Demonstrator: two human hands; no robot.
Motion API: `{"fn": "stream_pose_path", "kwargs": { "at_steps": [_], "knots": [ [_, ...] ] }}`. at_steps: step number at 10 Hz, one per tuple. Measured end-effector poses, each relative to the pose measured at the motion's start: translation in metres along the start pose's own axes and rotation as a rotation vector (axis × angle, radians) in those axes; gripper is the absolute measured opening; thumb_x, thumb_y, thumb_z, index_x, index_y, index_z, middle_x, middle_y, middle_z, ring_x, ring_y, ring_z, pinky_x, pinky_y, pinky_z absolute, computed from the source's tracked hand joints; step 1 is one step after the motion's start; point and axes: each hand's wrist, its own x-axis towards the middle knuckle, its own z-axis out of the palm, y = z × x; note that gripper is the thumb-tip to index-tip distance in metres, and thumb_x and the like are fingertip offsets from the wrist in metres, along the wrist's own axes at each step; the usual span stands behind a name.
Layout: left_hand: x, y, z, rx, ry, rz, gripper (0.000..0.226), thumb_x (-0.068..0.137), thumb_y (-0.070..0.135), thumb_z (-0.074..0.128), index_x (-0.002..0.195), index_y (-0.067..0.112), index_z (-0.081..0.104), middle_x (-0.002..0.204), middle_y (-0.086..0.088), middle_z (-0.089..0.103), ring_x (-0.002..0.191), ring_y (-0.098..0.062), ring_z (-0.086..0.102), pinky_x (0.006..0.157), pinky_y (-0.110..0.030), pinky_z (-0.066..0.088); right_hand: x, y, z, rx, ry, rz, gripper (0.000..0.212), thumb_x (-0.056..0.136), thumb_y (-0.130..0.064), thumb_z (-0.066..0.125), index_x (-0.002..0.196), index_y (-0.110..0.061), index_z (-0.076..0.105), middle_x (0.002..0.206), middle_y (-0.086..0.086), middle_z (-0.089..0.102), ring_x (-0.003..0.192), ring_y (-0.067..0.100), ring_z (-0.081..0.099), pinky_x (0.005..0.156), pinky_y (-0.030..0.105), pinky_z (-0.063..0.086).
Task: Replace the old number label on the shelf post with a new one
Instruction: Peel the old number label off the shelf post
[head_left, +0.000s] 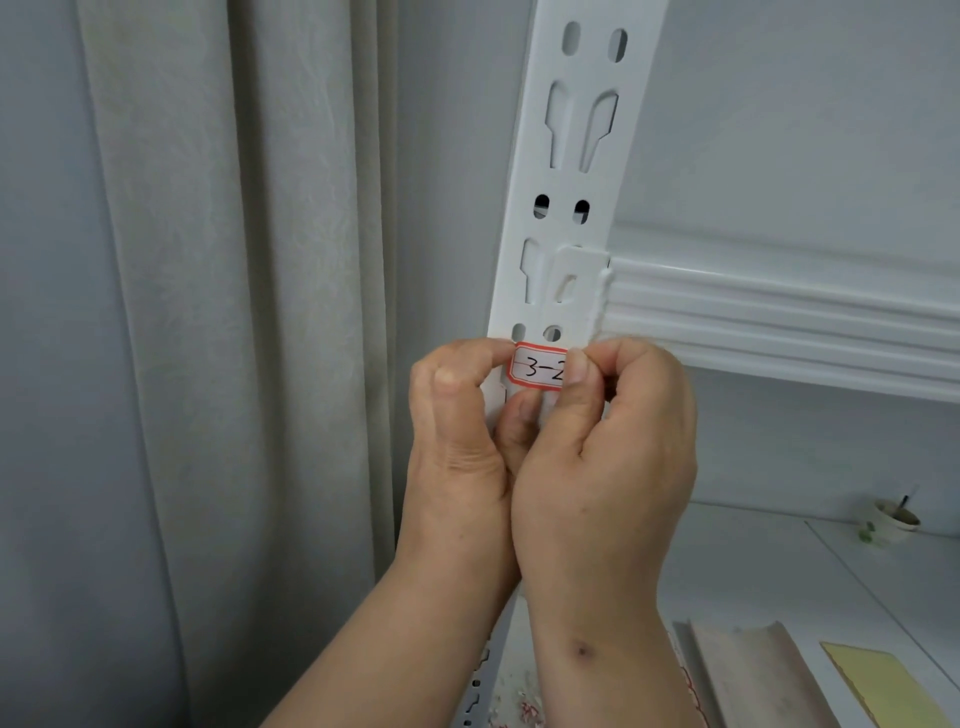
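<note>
A white label with a red border, handwritten "3-2" (538, 368), lies against the white slotted shelf post (576, 171), just below a pair of oval holes. My left hand (457, 426) pinches the label's left edge between fingertip and thumb. My right hand (608, 441) covers its right end with a fingertip, thumb curled below. The hands touch each other. The post below the label is hidden behind them.
A white shelf beam (779, 322) runs right from the post. Grey curtain (208, 312) hangs on the left. On the lower shelf sit a small cup (894, 521), a yellow pad (878, 680) and a beige strip (748, 670). Torn label scraps (524, 706) lie near the post's foot.
</note>
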Motion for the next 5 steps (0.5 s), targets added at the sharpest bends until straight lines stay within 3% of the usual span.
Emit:
{"fn": "stream_pose_path", "kwargs": {
  "at_steps": [1,2,3,5],
  "knots": [
    [-0.0025,0.0019,-0.0040,0.164,-0.050,0.152,0.030,0.096,0.037,0.048,0.121,0.050,0.038,0.116,-0.017,0.059,0.097,-0.036,0.065,0.079,-0.042,0.057,-0.0058,0.0033,-0.0048,0.080,-0.015,0.076,0.007,0.092,-0.027,0.048,0.093,-0.022,0.053,0.087,-0.012,0.055,0.082,0.013,0.054,0.074,0.033,0.044],
    [-0.0026,-0.0029,-0.0049,0.209,-0.058,0.186,0.032,0.097,0.035,0.045,0.119,0.054,0.033,0.113,-0.016,0.056,0.091,-0.034,0.064,0.073,-0.031,0.055,-0.0060,0.0011,-0.0072,0.119,-0.055,0.073,0.011,0.092,-0.026,0.055,0.100,-0.031,0.050,0.089,-0.019,0.055,0.087,0.009,0.060,0.081,0.036,0.050],
    [-0.0015,-0.0028,-0.0036,0.193,-0.070,0.185,0.028,0.097,0.035,0.043,0.122,0.045,0.035,0.116,-0.017,0.056,0.091,-0.035,0.063,0.072,-0.042,0.057,-0.0018,-0.0005,-0.0055,0.095,-0.023,0.007,0.007,0.090,-0.019,0.059,0.094,-0.024,0.055,0.087,-0.016,0.054,0.082,0.008,0.058,0.078,0.044,0.051],
    [-0.0027,-0.0043,-0.0053,0.207,-0.062,0.196,0.034,0.097,0.032,0.046,0.121,0.050,0.032,0.112,-0.018,0.058,0.092,-0.038,0.064,0.073,-0.043,0.058,-0.0040,0.0015,-0.0031,0.076,0.036,0.020,0.008,0.090,-0.018,0.058,0.087,-0.014,0.064,0.083,-0.009,0.061,0.079,0.010,0.057,0.075,0.045,0.052]
  ]
}}
